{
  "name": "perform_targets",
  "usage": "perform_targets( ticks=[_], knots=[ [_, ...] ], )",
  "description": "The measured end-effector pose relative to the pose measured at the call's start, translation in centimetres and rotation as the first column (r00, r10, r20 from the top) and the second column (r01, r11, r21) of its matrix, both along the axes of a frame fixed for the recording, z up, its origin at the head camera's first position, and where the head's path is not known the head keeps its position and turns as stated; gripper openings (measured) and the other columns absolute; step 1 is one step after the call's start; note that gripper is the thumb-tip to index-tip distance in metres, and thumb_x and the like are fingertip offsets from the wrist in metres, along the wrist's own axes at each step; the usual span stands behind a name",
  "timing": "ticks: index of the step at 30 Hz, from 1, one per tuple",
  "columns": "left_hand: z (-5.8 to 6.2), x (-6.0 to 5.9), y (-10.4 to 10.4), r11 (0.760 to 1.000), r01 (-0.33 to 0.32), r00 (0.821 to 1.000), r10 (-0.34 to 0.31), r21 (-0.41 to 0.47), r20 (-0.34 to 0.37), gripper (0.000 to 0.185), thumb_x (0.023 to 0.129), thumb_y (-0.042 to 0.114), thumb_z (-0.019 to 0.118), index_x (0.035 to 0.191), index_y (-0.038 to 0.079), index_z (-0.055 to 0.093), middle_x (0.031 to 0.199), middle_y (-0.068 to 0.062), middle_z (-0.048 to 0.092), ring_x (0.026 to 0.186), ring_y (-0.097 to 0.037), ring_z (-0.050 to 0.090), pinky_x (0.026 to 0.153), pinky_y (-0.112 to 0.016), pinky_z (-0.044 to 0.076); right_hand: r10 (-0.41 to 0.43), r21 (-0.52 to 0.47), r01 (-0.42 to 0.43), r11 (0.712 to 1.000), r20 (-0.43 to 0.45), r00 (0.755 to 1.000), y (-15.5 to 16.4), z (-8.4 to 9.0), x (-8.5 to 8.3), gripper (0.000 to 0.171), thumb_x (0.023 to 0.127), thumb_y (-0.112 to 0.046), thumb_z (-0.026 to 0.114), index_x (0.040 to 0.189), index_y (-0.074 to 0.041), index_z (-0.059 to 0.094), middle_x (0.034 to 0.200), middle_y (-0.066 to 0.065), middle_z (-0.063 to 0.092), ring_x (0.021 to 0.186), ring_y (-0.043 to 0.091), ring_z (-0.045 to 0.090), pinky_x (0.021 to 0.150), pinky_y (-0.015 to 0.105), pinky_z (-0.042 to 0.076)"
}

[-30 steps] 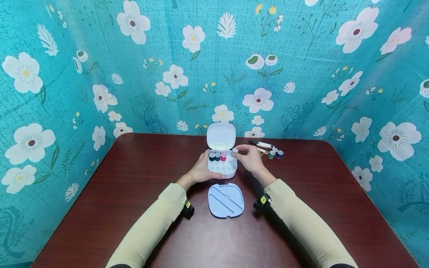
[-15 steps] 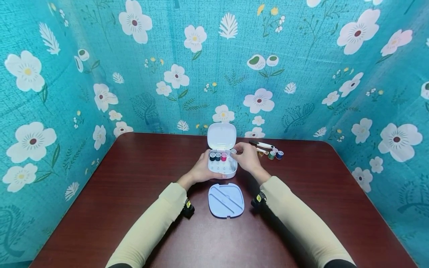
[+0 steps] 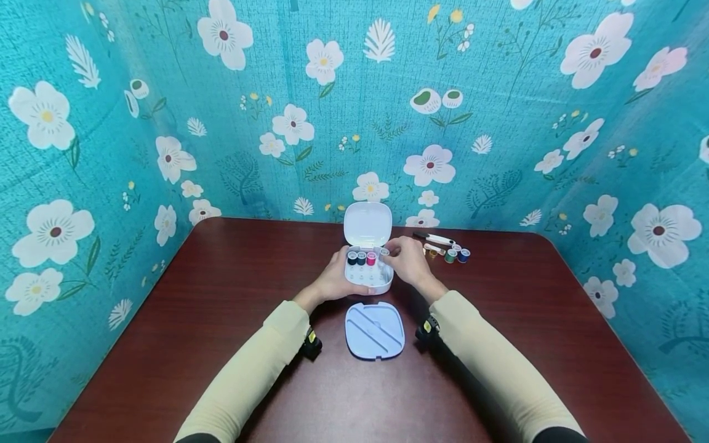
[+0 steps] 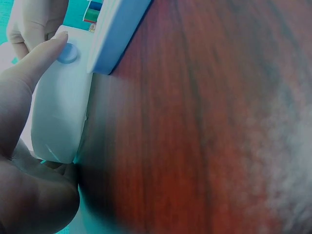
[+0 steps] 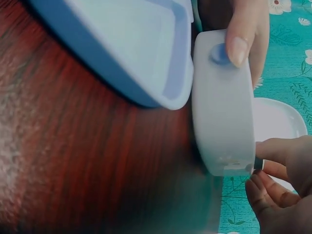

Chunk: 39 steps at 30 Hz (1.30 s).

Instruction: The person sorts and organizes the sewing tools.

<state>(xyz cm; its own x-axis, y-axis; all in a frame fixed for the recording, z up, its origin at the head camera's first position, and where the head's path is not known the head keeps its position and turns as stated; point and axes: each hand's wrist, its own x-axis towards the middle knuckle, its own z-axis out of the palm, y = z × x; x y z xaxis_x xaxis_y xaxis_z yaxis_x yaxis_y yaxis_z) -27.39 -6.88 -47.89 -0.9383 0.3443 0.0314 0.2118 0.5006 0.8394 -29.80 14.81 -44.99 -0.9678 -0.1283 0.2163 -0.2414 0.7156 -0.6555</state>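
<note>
My left hand [image 3: 334, 277] grips a small white sewing box [image 5: 224, 107] from its left side, the thumb at the front beside a round blue button [image 4: 68, 53]. The box's hinged lid [image 3: 368, 224] stands up at the back. Inside, two dark thread spools [image 3: 357, 259] and a pink spool [image 3: 371, 259] stand side by side in the back row, with small pegs in front. At the right end of that row my right hand [image 3: 411, 261] pinches another thread spool [image 3: 384, 251] with a pale top; in the right wrist view its side looks dark between the fingertips.
A light blue tray [image 3: 375, 332] with a diagonal bar lies before the box. Right of my right hand are a green spool [image 3: 451, 255], a blue spool [image 3: 463, 255], other small spools and a black-and-white pen [image 3: 440, 240]. Flowered cloth [image 3: 310, 141] hangs behind the table.
My right hand has moved slightly left, carrying the pinched spool from the box's right edge to the end of the back row. The left hand keeps its grip on the box.
</note>
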Motion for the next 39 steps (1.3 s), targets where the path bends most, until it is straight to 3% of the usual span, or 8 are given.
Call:
perform_targets(
  ticks=[6,16,26,39],
  knots=[
    [0.0,-0.1,0.0,0.999,-0.011,1.0,0.012,-0.04,0.019,0.125,0.066,0.046,0.096,0.158,0.012,0.02,0.147,-0.014,0.038,0.129,-0.027,0.044,0.109,-0.047,0.04,0.009,-0.003,-0.009,1.0,-0.01,1.0,0.1,-0.5,0.0,0.023,0.089,-0.013,0.081,0.108,-0.001,0.077,0.104,0.011,0.067,0.094,0.026,0.063,0.082,0.04,0.053],
    [0.0,0.0,0.2,0.999,-0.01,1.0,0.01,-0.037,-0.007,0.123,0.066,0.042,0.097,0.157,0.008,0.022,0.146,-0.017,0.04,0.129,-0.029,0.045,0.109,-0.049,0.04,0.043,0.024,-0.042,0.999,-0.046,0.998,0.4,-1.5,-0.5,0.022,0.087,-0.011,0.082,0.107,-0.002,0.079,0.096,0.011,0.065,0.087,0.026,0.059,0.076,0.037,0.047],
    [0.1,0.1,0.2,0.999,-0.014,1.0,0.015,-0.048,0.005,0.125,0.066,0.042,0.097,0.158,0.009,0.02,0.147,-0.016,0.039,0.13,-0.029,0.044,0.109,-0.048,0.04,0.074,0.082,-0.068,0.994,-0.073,0.995,0.3,-1.7,-0.8,0.022,0.087,-0.013,0.082,0.107,-0.003,0.079,0.091,0.01,0.065,0.082,0.024,0.057,0.087,0.043,0.036],
    [0.3,0.2,0.2,1.0,-0.009,1.0,0.009,-0.006,0.015,0.123,0.066,0.041,0.097,0.157,0.008,0.022,0.145,-0.016,0.04,0.128,-0.029,0.045,0.108,-0.049,0.041,0.088,0.136,-0.081,0.987,-0.043,0.995,0.4,-1.8,-1.0,0.026,0.089,-0.015,0.081,0.113,-0.007,0.079,0.093,0.008,0.063,0.083,0.021,0.058,0.073,0.035,0.047]
  ],
)
